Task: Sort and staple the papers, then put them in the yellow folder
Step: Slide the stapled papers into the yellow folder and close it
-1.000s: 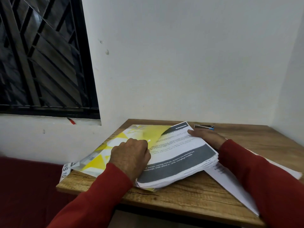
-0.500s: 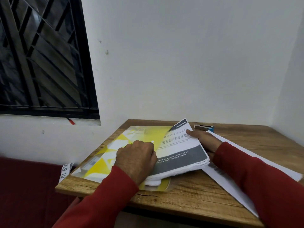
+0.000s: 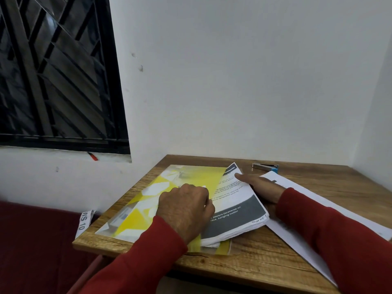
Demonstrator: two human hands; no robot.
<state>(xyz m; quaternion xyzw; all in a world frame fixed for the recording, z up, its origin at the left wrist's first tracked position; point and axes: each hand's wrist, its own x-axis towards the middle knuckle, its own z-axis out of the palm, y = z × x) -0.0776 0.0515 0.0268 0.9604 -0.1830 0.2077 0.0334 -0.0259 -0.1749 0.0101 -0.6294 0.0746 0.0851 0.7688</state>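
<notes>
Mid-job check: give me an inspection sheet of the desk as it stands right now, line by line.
Surface: wooden table in a room corner, grain visible, a crack line near the front edge.
Job's things: yellow folder lying flat; stack of papers partly slid under its cover, right part sticking out; stapler at the back, untouched.
Clutter: loose white sheets at right, overhanging the front edge; printed strip hanging off the left edge.
Grippers: left hand curled at the folder cover's edge; right hand flat, fingers straight against the stack.
Cables: nothing seen.
Surroundings: white wall; barred window at left.
</notes>
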